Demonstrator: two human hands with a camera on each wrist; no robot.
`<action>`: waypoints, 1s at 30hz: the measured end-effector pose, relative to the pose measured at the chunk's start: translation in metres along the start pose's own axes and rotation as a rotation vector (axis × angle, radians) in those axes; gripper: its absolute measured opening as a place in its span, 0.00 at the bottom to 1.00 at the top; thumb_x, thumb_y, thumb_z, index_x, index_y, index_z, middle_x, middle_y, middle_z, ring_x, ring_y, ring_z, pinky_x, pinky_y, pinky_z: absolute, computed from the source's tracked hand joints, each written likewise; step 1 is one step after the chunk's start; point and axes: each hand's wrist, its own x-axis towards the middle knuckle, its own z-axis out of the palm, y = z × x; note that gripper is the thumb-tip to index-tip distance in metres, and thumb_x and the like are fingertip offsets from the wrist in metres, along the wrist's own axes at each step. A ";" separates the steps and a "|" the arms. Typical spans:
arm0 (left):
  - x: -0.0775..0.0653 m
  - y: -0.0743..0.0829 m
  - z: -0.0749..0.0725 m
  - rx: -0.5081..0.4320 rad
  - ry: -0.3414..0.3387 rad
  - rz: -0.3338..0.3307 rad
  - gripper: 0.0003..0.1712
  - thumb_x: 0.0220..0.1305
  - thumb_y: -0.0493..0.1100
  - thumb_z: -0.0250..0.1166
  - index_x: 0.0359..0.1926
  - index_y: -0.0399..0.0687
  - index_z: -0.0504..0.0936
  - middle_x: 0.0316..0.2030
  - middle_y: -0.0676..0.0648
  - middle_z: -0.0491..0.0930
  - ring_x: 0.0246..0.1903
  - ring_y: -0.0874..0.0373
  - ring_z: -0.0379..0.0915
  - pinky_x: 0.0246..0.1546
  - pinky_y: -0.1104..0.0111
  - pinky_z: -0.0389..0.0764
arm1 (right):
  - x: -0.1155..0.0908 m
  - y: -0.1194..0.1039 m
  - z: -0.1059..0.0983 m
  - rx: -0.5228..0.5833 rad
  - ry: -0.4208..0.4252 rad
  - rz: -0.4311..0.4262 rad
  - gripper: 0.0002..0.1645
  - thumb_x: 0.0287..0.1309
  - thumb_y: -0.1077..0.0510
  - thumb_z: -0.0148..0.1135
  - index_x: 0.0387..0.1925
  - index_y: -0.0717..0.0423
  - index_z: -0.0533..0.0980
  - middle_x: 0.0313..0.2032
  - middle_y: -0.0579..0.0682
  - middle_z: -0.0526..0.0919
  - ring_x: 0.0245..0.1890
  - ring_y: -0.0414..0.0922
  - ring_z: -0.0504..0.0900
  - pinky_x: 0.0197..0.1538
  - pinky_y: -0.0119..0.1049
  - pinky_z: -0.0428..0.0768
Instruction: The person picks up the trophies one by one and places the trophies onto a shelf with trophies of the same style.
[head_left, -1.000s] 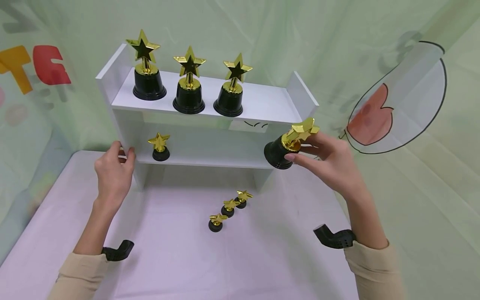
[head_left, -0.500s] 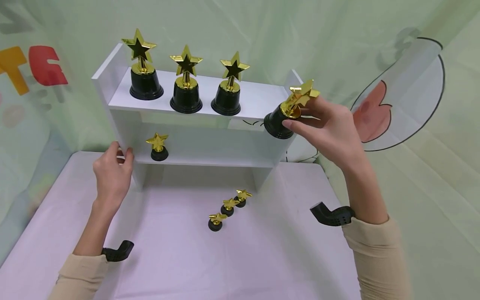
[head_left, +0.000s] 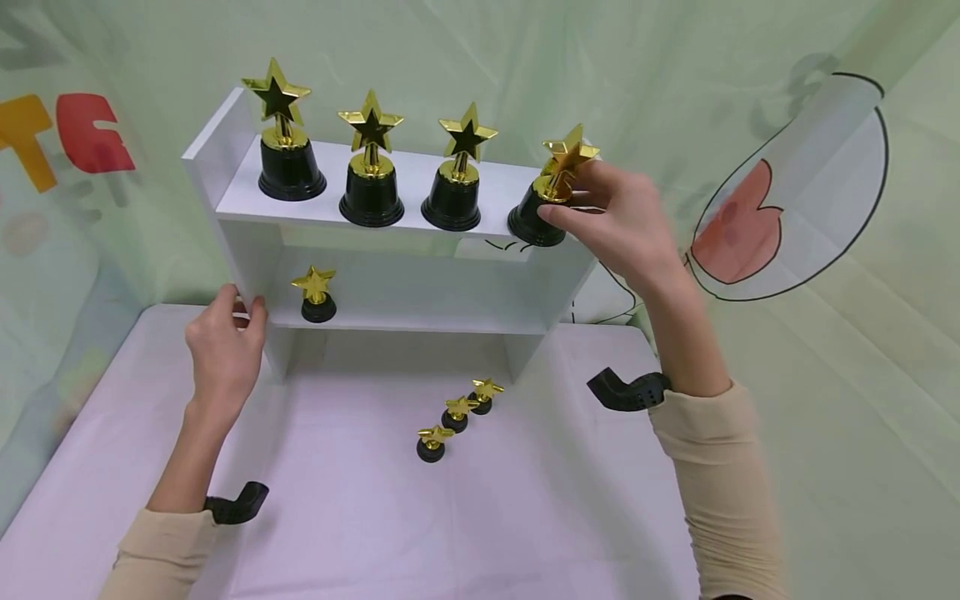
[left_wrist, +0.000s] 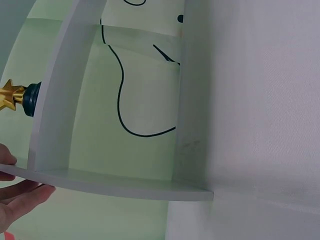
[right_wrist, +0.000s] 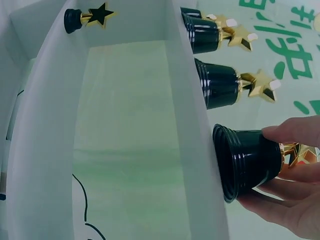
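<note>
My right hand (head_left: 626, 221) grips a star trophy (head_left: 534, 218), gold star on a black base, at the right end of the white shelf's (head_left: 420, 315) top board. The trophy leans slightly; in the right wrist view its hollow base (right_wrist: 252, 159) is right at the board's edge, with thumb and fingers around it. With thumb and fingers on either side, my left hand (head_left: 225, 346) pinches the shelf's left side panel (left_wrist: 115, 189). Three large star trophies (head_left: 372, 193) stand in a row on the top board. One small trophy (head_left: 318, 307) stands at the left of the middle board.
Three small star trophies (head_left: 455, 417) stand in a slanting line on the white-covered table (head_left: 360, 517) before the shelf. Behind hangs a pale green backdrop (head_left: 547, 67) with printed figures. A low side wall rises at each end of the top board.
My right hand has lifted the large trophy from beside the middle board up to the top board and moved it leftward, tilting it more upright. My left hand has stayed on the side panel.
</note>
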 end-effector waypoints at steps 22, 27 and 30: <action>0.001 -0.002 0.001 0.014 -0.004 -0.002 0.08 0.70 0.33 0.60 0.34 0.30 0.75 0.30 0.29 0.85 0.28 0.35 0.85 0.34 0.94 0.59 | 0.020 0.016 0.025 0.062 0.041 -0.073 0.28 0.67 0.57 0.67 0.65 0.60 0.75 0.61 0.59 0.82 0.62 0.53 0.83 0.63 0.44 0.80; 0.000 -0.003 0.001 0.013 -0.007 -0.005 0.08 0.70 0.34 0.60 0.35 0.29 0.76 0.31 0.29 0.84 0.28 0.34 0.85 0.34 0.94 0.59 | 0.018 0.019 0.029 0.071 0.058 -0.070 0.30 0.64 0.55 0.70 0.64 0.60 0.73 0.60 0.60 0.82 0.60 0.53 0.84 0.63 0.44 0.81; 0.000 -0.003 0.001 0.012 -0.010 -0.007 0.08 0.70 0.34 0.59 0.36 0.29 0.76 0.31 0.28 0.84 0.28 0.34 0.85 0.34 0.95 0.58 | 0.015 0.022 0.030 0.075 0.080 -0.103 0.34 0.63 0.55 0.71 0.67 0.60 0.72 0.61 0.60 0.81 0.61 0.54 0.83 0.65 0.44 0.79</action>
